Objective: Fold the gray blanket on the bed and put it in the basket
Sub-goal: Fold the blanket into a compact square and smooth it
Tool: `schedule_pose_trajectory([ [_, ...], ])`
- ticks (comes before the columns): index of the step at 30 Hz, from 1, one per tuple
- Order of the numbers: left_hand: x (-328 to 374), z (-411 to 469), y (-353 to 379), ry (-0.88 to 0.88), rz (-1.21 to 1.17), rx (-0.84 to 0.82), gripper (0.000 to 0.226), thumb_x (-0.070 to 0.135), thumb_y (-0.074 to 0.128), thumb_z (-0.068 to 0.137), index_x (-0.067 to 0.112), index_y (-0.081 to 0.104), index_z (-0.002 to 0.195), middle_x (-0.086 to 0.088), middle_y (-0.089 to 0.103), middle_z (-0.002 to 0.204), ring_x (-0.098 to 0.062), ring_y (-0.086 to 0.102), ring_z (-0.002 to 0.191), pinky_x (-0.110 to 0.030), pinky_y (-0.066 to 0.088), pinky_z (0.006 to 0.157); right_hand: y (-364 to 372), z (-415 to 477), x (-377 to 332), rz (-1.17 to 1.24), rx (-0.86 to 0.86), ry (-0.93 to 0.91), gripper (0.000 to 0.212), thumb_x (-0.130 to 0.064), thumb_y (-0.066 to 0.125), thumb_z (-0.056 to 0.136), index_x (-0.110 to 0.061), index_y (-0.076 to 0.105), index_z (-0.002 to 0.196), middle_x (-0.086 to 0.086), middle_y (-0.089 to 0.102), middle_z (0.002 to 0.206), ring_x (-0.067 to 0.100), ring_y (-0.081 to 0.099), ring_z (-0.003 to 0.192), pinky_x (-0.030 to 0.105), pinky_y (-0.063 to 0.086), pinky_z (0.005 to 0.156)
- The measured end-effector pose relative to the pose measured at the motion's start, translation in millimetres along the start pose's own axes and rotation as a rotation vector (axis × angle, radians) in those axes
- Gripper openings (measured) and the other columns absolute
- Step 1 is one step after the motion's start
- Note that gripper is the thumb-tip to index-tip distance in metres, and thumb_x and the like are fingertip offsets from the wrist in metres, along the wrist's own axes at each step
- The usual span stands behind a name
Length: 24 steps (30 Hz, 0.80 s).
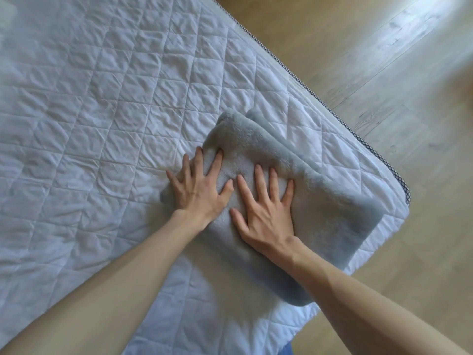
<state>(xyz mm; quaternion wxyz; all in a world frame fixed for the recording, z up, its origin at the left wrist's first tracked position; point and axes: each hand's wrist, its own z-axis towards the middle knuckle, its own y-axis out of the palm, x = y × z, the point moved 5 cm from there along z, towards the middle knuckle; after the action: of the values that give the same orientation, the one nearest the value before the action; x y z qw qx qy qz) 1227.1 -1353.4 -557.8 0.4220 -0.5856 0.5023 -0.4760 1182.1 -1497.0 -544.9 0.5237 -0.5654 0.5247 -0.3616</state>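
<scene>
The gray blanket point(314, 198) lies folded into a thick fluffy rectangle near the corner of the bed point(102, 111). My left hand point(198, 187) presses flat on its left end, fingers spread, the outer fingers reaching over the blanket's edge. Beside it, my right hand point(266, 211) lies flat on the blanket's middle with straight spread fingers. Neither hand grips any fabric. No basket is in view.
The bed carries a white quilted cover with a dark-trimmed mattress edge point(355, 134) running down the right side. Light wooden floor point(409, 73) lies beyond the bed to the right and below the corner.
</scene>
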Motion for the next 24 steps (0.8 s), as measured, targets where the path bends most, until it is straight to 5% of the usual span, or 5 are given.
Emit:
schedule_pose_trajectory([
  [24,-1,15,22,0.064,0.042,0.014,0.073,0.063,0.02,0.084,0.035,0.004,0.149,-0.01,0.004,0.158,-0.034,0.006,0.144,-0.066,0.01,0.109,25,13,1,0.058,0.09,0.019,0.069,-0.056,0.043,0.083,-0.027,0.035,0.145,0.016,0.018,0.156,0.04,0.012,0.143,0.063,-0.001,0.108],
])
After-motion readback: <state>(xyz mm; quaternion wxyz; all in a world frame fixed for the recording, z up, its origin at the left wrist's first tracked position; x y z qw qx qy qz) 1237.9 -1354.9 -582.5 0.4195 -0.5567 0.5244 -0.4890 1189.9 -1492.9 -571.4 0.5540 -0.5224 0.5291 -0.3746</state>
